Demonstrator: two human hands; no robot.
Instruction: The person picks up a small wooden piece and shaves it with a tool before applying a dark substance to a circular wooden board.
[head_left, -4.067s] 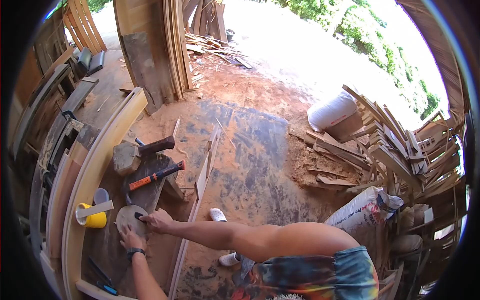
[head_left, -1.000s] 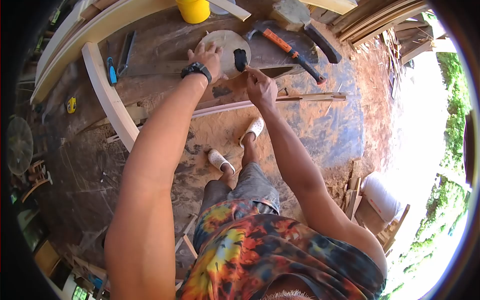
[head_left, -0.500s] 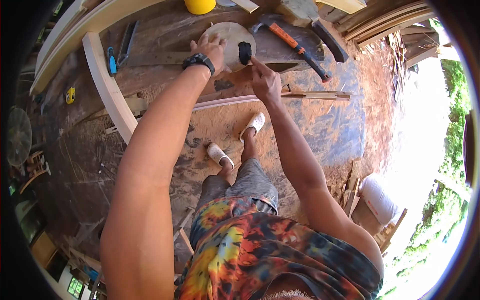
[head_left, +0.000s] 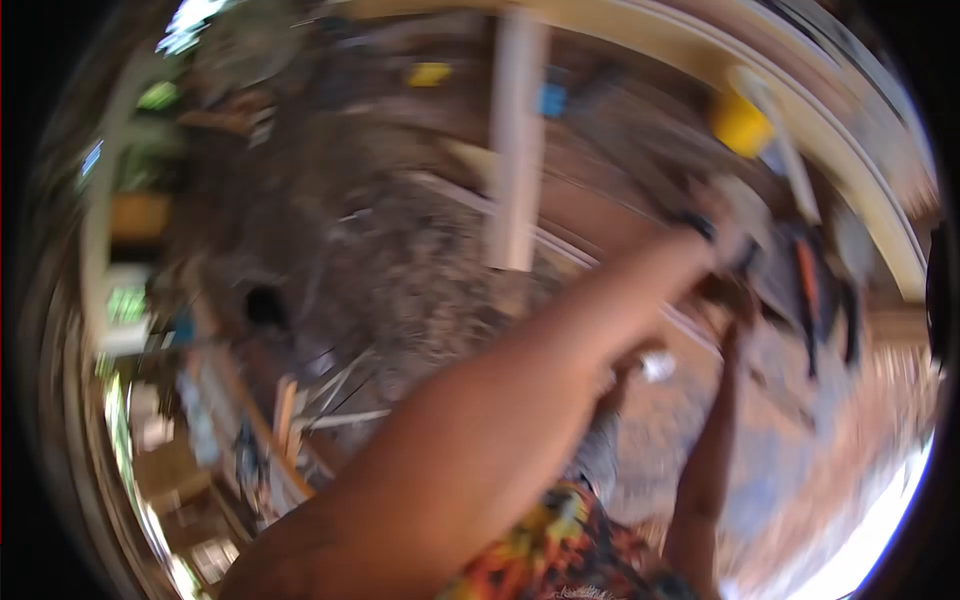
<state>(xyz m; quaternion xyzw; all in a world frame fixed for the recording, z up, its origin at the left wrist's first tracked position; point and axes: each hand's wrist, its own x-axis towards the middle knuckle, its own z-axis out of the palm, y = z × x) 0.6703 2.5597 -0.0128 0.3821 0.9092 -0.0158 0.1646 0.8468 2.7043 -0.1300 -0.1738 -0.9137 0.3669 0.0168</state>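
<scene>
Motion blurs the whole view. At the upper right my left hand (head_left: 722,222), with a dark watch (head_left: 698,226) on the wrist, is on the pale round disc (head_left: 745,205); its fingers are smeared. Just below and to its right is my right hand (head_left: 740,303), near a small black object (head_left: 745,254) at the disc's edge. Whether its fingers hold anything is not clear. A hammer with an orange and black handle (head_left: 807,285) lies right of both hands, beside another dark tool (head_left: 851,322).
A yellow container (head_left: 742,125) stands beyond the hands. One pale beam (head_left: 517,150) juts downward at the top centre, near a blue item (head_left: 552,99). A yellow object (head_left: 428,74) lies further left. Wood pieces (head_left: 285,420) are at the lower left.
The view has swung left, so the hands, disc and hammer now appear further right and lower. More of the workshop's left side shows. Both hands remain by the disc.
</scene>
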